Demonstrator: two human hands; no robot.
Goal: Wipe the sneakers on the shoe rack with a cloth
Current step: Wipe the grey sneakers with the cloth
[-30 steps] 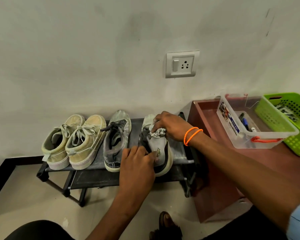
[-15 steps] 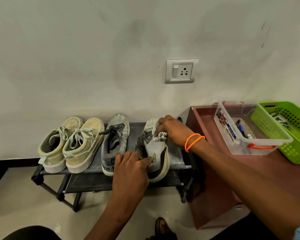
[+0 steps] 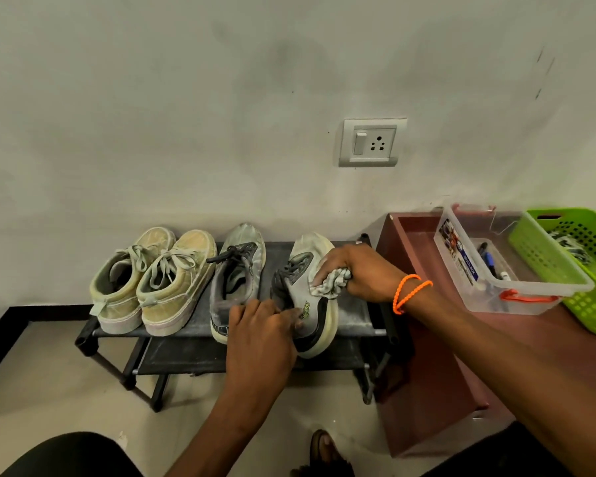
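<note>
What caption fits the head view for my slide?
Right hand wipes a grey sneaker with a cloth while left hand steadies its heel.

- cloth (image 3: pixel 331 285) — soft, crumpled woven fabric with a faded print, bunched in the right hand (image 3: pixel 355 270)
- grey sneaker (image 3: pixel 310 294) — matt fabric upper, smooth rubber sole with a dull sheen
- beige sneakers (image 3: pixel 152 280) — rough canvas, flat cotton laces
- shoe rack (image 3: pixel 172 352) — matt black tubing, dusty fabric-like shelves
- clear box (image 3: pixel 489 290) — glossy see-through plastic
- green basket (image 3: pixel 572 266) — perforated plastic, slight shine
- low table (image 3: pixel 427 339) — smooth reddish-brown top, looks like laminate
- wall (image 3: pixel 186 115) — matt, smudged paint
</note>
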